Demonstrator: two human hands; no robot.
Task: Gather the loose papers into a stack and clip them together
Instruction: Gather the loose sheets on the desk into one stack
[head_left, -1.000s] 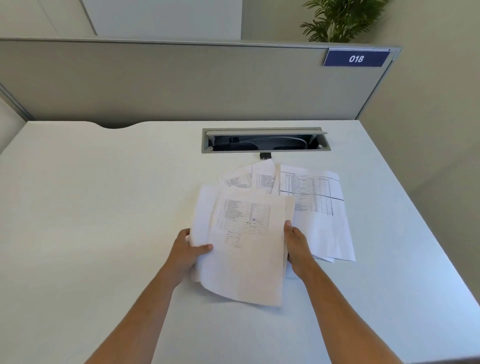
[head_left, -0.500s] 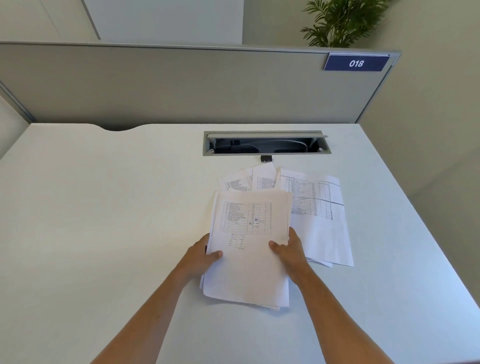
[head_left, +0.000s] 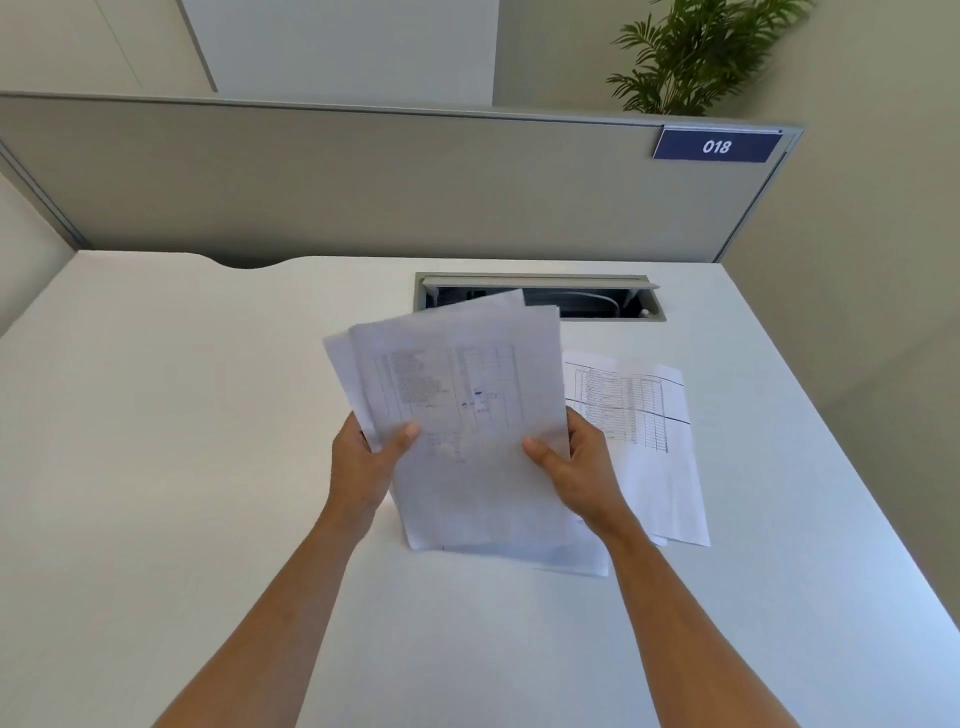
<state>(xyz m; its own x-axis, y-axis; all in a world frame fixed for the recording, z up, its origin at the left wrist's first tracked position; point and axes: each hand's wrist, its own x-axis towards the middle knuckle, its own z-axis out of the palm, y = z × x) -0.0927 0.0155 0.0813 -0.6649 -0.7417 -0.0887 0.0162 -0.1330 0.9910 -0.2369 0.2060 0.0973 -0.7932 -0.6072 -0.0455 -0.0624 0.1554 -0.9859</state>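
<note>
The left hand (head_left: 363, 462) pinches the bundle of papers (head_left: 467, 426) at its left edge, thumb on top, fingers clamped behind; the right hand (head_left: 576, 467) grips the opposite edge the same way. The bundle is raised off the tabletop (head_left: 156, 467), its sheets still askew. To the right, one printed sheet (head_left: 649, 441) lies flat, ungathered. I'd say gathering is underway: next, square the edges and collect that sheet. No clip is in sight.

We now hold the gathered papers (head_left: 467, 426) tilted up off the worktop (head_left: 182, 467), left hand (head_left: 363, 462) and right hand (head_left: 582, 467) gripping higher; they hide the sheets behind.
</note>
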